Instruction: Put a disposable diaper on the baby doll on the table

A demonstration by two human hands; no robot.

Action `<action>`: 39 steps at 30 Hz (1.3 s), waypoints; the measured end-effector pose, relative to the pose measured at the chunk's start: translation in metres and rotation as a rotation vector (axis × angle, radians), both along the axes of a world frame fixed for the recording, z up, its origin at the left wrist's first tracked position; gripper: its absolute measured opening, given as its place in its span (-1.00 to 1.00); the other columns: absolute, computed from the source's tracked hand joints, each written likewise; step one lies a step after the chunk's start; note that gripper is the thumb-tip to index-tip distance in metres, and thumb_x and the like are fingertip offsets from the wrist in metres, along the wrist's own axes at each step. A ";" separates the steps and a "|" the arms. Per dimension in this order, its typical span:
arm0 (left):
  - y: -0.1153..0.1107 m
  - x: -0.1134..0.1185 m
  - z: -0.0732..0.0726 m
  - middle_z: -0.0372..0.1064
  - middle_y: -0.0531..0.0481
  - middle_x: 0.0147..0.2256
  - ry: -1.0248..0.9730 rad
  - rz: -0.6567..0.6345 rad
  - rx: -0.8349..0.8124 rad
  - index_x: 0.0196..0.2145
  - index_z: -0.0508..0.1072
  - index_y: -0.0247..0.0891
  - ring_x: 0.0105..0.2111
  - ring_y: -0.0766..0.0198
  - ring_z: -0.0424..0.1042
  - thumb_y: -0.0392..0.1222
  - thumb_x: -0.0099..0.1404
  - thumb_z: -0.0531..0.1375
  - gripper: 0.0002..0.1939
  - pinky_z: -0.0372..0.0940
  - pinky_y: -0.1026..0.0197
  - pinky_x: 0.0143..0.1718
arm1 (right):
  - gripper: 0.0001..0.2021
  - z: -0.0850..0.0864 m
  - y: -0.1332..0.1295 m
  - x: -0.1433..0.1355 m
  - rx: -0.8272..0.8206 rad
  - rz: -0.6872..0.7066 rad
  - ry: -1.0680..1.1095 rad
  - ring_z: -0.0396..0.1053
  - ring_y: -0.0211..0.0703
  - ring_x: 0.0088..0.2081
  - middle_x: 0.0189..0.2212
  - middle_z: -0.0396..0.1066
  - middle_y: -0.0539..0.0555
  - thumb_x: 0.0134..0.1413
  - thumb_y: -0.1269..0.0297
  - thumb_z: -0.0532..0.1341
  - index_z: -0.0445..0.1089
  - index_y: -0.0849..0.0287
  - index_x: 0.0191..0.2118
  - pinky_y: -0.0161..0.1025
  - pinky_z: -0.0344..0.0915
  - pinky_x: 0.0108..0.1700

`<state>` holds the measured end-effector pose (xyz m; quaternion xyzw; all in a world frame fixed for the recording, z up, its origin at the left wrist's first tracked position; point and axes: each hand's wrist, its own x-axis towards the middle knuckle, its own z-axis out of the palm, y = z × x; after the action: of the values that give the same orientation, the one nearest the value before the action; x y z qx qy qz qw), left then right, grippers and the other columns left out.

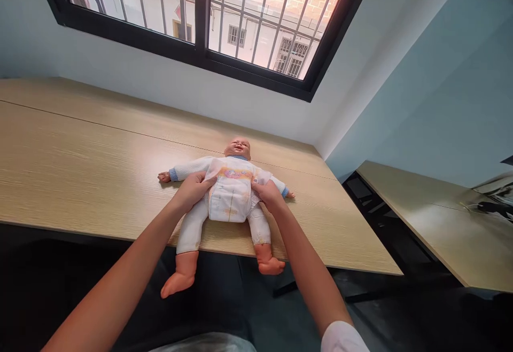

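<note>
Currently, the head view centres on a baby doll (240,163) in white clothes with blue trim, lying face up on a pale wooden table (100,165), arms spread wide. Over its belly and hips lies a white diaper (230,197) with a printed band near the top. Left of the doll's waist, the left hand (192,189) pinches one side edge of the diaper, thumb on top; at the opposite side of the waist, the right hand (269,192) holds the other edge, its thumb likewise on top. The remaining fingers are partly hidden, so how closely they press together I cannot tell.

Below the doll's hips, the left forearm (120,277) and right forearm (306,258) reach in on either side of its legs, and the hands cover parts of its sides. Its orange-toned feet (180,274) stick out past the table's near edge. A white sleeve (342,337) shows below the doll to the right.

Beyond the doll's head rise a pale wall (160,82) and a black-framed window (202,26) with metal bars, buildings outside. Well to the doll's right, across a dark gap, stands a second table (425,218); a black object (491,208) on it is too unclear to identify.
</note>
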<state>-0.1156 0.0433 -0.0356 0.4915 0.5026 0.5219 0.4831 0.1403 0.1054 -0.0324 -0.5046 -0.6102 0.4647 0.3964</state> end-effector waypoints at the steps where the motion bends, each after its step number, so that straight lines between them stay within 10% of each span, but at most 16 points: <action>1: 0.001 0.000 -0.001 0.63 -0.16 -0.20 0.006 0.031 0.009 -0.12 0.61 -0.31 -0.27 0.01 0.56 0.33 0.12 0.39 -0.37 0.41 0.15 -0.31 | -0.61 0.000 0.002 0.001 0.001 -0.012 0.001 0.59 0.04 -0.22 -0.17 0.65 0.21 0.04 0.06 0.35 0.57 0.23 -0.09 -0.16 0.50 -0.27; 15: 0.017 -0.023 -0.011 0.23 0.06 -0.59 0.640 0.368 0.125 -0.59 0.26 -0.17 -0.52 0.23 0.19 0.12 0.23 0.27 -0.58 -0.08 0.17 -0.44 | -0.72 0.004 0.011 0.006 0.200 -0.215 -0.493 0.44 0.04 -0.24 -0.41 0.52 0.15 0.16 0.09 0.30 0.40 0.12 -0.48 -0.16 0.28 -0.16; 22: 0.019 -0.018 -0.010 0.36 -0.02 -0.52 0.805 0.380 0.081 -0.54 0.28 -0.16 -0.48 0.15 0.26 0.06 0.27 0.22 -0.65 -0.06 0.15 -0.40 | -0.64 0.052 -0.009 -0.016 0.460 -0.307 -1.025 0.34 0.32 0.12 0.08 0.39 0.45 0.16 0.41 0.30 0.44 0.29 0.08 -0.01 0.31 0.04; 27: 0.022 -0.015 -0.012 0.38 -0.02 -0.52 0.821 0.376 0.033 -0.53 0.31 -0.17 -0.46 0.13 0.31 -0.01 0.26 0.19 -0.72 -0.01 0.14 -0.39 | -0.70 0.077 -0.027 -0.082 0.668 0.341 -0.806 0.45 0.00 -0.14 -0.10 0.51 0.17 0.28 0.49 0.08 0.55 0.11 -0.12 -0.18 0.34 -0.10; 31: 0.021 -0.025 -0.006 0.49 -0.09 -0.40 0.835 0.432 0.015 -0.40 0.43 -0.20 -0.36 0.06 0.41 -0.09 0.19 0.21 -0.86 0.09 0.13 -0.32 | -0.77 0.053 -0.022 -0.119 0.693 0.484 -0.833 0.47 -0.03 -0.16 -0.26 0.56 0.11 0.28 0.39 0.19 0.59 0.12 -0.34 -0.19 0.33 -0.02; 36: -0.047 -0.026 0.029 0.51 -0.11 -0.32 0.801 0.565 0.110 -0.27 0.49 -0.15 -0.26 -0.02 0.45 0.05 0.30 0.17 -0.76 0.22 0.07 -0.25 | -0.76 0.036 -0.007 -0.118 0.639 0.522 -0.758 0.41 -0.05 -0.05 -0.18 0.60 0.08 0.27 0.41 0.19 0.55 0.13 -0.39 -0.17 0.23 0.20; 39: -0.134 -0.008 0.040 0.46 -0.04 -0.46 0.564 0.034 -0.043 -0.42 0.51 -0.05 -0.41 0.06 0.42 0.28 0.38 0.10 -0.56 0.29 0.05 -0.38 | -0.78 0.036 -0.006 -0.115 0.613 0.567 -0.758 0.39 -0.02 -0.05 -0.20 0.60 0.07 0.24 0.41 0.21 0.54 0.11 -0.41 -0.12 0.22 0.24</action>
<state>-0.1232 -0.0908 0.0041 0.5984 0.6365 0.3618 0.3255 0.0256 0.0998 0.0031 -0.3143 -0.9287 0.1406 0.1375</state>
